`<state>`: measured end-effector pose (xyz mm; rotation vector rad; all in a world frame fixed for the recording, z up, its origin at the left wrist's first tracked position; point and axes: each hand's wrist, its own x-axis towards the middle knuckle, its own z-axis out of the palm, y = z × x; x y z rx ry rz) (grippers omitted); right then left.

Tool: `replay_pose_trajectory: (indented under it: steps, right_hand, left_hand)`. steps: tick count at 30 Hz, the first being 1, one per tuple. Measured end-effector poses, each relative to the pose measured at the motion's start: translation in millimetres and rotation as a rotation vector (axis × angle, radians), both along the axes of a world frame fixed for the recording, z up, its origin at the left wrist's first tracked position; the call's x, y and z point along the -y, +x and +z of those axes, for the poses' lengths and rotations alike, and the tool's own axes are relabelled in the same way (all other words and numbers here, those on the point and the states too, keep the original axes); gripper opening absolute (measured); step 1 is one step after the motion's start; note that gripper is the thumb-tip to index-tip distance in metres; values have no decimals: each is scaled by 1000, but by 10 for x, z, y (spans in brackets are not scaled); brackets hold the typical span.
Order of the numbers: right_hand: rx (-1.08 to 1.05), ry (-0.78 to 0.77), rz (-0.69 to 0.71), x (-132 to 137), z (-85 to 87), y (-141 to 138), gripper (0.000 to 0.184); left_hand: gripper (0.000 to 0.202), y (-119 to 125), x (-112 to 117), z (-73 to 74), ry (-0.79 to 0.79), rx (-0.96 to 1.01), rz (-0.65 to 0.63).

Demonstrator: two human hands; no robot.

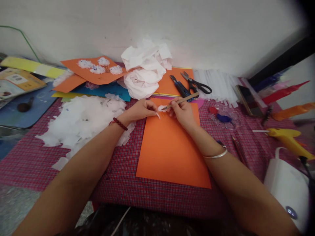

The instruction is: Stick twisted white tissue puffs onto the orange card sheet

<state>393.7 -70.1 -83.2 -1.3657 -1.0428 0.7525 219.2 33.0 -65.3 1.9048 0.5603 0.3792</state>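
An orange paper sheet [169, 147] lies in front of me on the checked red cloth [125, 183]. My right hand [183, 113] is closed round a thin wooden stick [188, 98], its tip pressed into a small white tissue scrap [162, 107] at the sheet's far edge. My left hand [141, 109] pinches that same scrap from the left with its fingertips. Both wrists rest over the sheet's upper part.
A heap of torn white tissue [83, 121] lies left of the sheet; crumpled tissue [145, 70] is behind. Scissors [197, 84] and a cutter [180, 87] lie beyond the hands. A paint palette [222, 116], yellow glue gun [287, 137] and white device [287, 186] sit right.
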Motion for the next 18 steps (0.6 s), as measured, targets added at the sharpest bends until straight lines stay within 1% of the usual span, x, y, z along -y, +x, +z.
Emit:
replay_pose_trajectory:
  steps: [2,5,7,10,13,15,18]
  right_hand:
    - [4,0,0,-1,-8,4,32]
    - [0,11,-2,10,-9,7,30]
    - [-11,41,-14,27,10,0,31]
    - [-22,95,-55,65,62,-25,32]
    - [-2,103,-53,98,99,-56,32]
    - [42,94,-29,108,93,-66,31]
    - [153,86,-10,108,40,-54,27]
  left_hand:
    - [7,53,27,-27,45,-24,19]
    - [6,153,37,-128,113,-37,142]
    - [4,204,27,-196,166,-46,199]
    - [4,235,9,-251,222,-52,219]
    - [4,232,-2,-261,261,-29,219]
    - [4,230,-6,-266,275,-12,221]
    - [4,239,-11,-287,272,-3,225]
